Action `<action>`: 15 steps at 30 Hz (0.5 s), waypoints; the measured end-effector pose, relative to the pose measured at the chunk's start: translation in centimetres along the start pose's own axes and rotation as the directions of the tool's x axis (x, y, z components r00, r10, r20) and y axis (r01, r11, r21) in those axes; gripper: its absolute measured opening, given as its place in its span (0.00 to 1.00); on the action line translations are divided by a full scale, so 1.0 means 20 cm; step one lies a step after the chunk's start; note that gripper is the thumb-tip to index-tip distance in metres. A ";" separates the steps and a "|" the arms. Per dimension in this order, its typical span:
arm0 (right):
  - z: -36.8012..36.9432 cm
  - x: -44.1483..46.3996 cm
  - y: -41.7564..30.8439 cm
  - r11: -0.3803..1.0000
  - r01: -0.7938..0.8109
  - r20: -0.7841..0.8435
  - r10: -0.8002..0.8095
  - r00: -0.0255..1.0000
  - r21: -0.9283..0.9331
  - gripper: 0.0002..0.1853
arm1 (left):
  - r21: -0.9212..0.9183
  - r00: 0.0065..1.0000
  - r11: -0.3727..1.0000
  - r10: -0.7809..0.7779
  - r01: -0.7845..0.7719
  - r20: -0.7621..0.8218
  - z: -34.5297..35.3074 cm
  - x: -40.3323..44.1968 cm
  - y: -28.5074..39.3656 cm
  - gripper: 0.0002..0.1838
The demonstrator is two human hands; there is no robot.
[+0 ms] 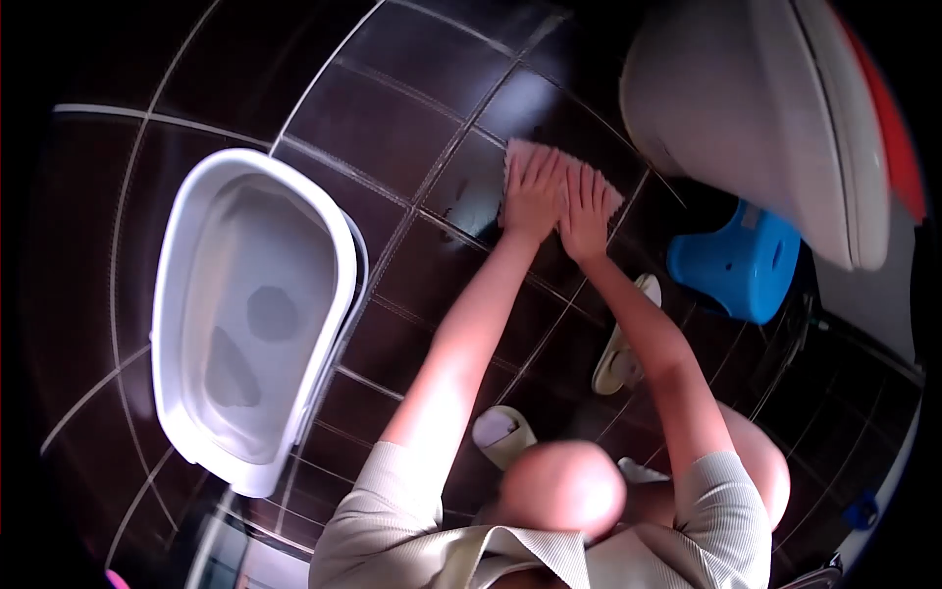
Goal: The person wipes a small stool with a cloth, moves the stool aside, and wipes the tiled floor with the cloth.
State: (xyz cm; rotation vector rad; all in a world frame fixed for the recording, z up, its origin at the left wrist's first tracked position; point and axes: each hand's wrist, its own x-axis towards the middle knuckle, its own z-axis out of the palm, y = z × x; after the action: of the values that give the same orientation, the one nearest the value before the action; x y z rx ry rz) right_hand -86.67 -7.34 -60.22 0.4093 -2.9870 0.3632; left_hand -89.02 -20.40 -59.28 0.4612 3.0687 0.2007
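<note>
L hand [533,201] is flat, palm down, fingers almost straight and slightly apart, on the pink cloth [521,157]. R hand [586,218] is flat next to it, also palm down, fingers slightly spread, on the cloth's other half. Cloth lies on dark tile floor [412,260], twd the floor's far edge, near the white toilet [726,108] at the far R corner. Blue stool [751,260] stands just beside the toilet, on its near side. Lt-colored slippers [610,365] are on the floor btwn cloth & the person's knees. White tub [172,324], w/ 2 darker patches inside, is at floor's L side, well apart from cloth.
</note>
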 end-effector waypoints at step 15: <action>-0.07 -0.23 -0.45 0.739 0.558 0.369 -0.673 0.641 0.378 0.31 | -0.195 0.873 0.851 -0.478 0.487 0.094 -0.12 -0.96 -0.03 0.35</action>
State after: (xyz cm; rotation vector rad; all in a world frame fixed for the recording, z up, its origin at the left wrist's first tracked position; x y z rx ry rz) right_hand -79.69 -14.30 -57.43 1.7462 -2.9594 0.5993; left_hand -71.04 -26.96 -56.75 -0.3168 2.9497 0.4824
